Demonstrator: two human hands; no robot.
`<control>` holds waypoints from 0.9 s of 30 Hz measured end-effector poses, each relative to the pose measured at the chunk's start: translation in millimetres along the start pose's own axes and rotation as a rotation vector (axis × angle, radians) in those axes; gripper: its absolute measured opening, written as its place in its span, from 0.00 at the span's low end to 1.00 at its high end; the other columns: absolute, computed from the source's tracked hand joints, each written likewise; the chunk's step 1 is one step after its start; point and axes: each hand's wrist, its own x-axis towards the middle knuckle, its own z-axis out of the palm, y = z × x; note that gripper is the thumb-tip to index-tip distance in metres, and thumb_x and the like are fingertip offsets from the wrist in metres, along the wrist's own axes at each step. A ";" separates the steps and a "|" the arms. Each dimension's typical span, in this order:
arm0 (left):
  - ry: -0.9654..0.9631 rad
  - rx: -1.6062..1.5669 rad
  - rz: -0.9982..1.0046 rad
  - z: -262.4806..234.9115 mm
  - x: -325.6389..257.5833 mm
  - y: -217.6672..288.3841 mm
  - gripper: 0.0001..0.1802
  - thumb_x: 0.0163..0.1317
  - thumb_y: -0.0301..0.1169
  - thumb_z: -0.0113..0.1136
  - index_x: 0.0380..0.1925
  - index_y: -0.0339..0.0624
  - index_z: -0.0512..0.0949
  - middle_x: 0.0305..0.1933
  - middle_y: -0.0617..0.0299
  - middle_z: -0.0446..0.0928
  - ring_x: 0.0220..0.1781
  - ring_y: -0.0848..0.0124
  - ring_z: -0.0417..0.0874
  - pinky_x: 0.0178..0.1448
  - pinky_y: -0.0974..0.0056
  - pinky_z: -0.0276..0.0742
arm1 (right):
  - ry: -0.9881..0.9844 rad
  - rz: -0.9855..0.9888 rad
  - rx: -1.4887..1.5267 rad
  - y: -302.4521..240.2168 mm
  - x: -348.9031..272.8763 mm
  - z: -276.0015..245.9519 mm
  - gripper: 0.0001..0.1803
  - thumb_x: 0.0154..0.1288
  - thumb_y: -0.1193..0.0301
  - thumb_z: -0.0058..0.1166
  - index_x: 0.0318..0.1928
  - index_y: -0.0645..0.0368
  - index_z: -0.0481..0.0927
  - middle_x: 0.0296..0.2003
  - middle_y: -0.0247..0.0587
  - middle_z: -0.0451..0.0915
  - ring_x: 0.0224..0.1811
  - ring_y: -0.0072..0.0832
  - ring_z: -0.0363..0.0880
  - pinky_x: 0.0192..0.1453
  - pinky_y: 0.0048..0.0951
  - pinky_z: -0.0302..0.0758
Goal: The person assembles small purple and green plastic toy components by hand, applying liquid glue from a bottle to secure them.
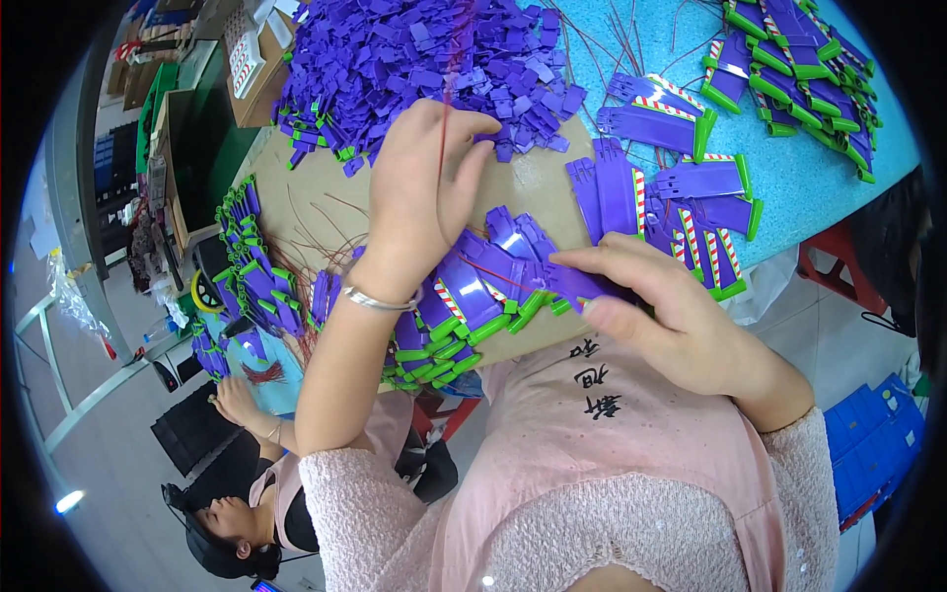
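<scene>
Your left hand (419,187) pinches a thin red wire (446,118) over the far purple pile (414,59), while your right hand (661,316) grips a purple plastic piece (582,286) near the worktop (533,187) edge.

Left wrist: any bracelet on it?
Yes, a thin silver bangle circles the wrist just below the left hand, which rests by the purple parts.

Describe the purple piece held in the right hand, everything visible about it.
The purple piece is a flat, glossy strip that looks like plastic, lying roughly level. The right hand pinches one end between thumb and fingers, hiding that part. Its free end points left, meeting the fanned row of purple pieces with green ends under the left hand.
</scene>
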 end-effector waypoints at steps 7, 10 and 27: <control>-0.056 0.282 0.096 12.4 5.3 0.1 0.09 0.53 0.23 0.60 0.35 0.42 0.80 0.31 0.58 0.73 0.36 0.60 0.76 0.38 0.59 0.75 | -0.179 0.114 0.075 -0.7 -1.0 0.2 0.09 0.62 0.74 0.58 0.37 0.67 0.73 0.32 0.47 0.77 0.34 0.36 0.78 0.40 0.33 0.73; -0.020 0.225 0.006 5.2 5.3 5.4 0.06 0.57 0.22 0.60 0.35 0.40 0.79 0.33 0.59 0.76 0.36 0.64 0.79 0.40 0.61 0.74 | -0.019 0.196 0.400 1.2 -1.6 10.9 0.08 0.62 0.75 0.57 0.37 0.67 0.74 0.31 0.44 0.79 0.32 0.29 0.79 0.38 0.30 0.73; 0.046 -0.533 -0.345 -11.6 -47.2 91.6 0.10 0.53 0.24 0.67 0.34 0.35 0.76 0.46 0.50 0.77 0.46 0.57 0.79 0.49 0.61 0.74 | 0.114 0.010 -0.130 4.3 3.9 17.0 0.07 0.59 0.74 0.55 0.35 0.65 0.78 0.21 0.52 0.76 0.20 0.42 0.77 0.25 0.36 0.71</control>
